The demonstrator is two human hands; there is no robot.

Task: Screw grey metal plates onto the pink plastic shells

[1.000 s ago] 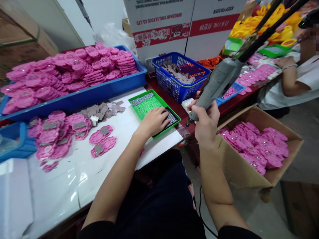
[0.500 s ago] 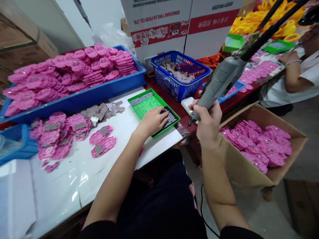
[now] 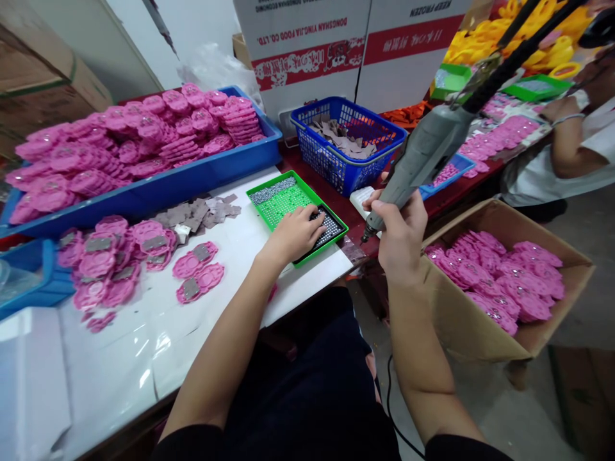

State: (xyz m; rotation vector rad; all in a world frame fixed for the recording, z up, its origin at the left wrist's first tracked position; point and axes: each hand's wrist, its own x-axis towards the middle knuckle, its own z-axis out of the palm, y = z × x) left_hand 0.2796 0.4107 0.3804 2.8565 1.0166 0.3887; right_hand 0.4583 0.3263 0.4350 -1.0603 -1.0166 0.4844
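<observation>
My right hand (image 3: pixel 400 234) grips a grey electric screwdriver (image 3: pixel 423 157) hanging on a black cord, its tip pointing down-left beside the table's right edge. My left hand (image 3: pixel 294 232) rests curled on the green screw tray (image 3: pixel 276 203), fingers over the tray's dark perforated section; whether the fingertips hold anything is hidden. Two pink plastic pieces with metal plates (image 3: pixel 198 270) lie on the white table to the left of that hand. A heap of similar pink pieces (image 3: pixel 111 259) lies farther left.
A long blue bin (image 3: pixel 225 168) piled with pink pieces lines the back. A blue basket (image 3: pixel 346 144) of brown cards stands behind the tray. A cardboard box (image 3: pixel 480 333) of pink pieces sits low right. Another person's arm (image 3: pixel 567 150) works at far right.
My right hand and the screwdriver have shifted slightly right and up. My left hand stays on the green tray.
</observation>
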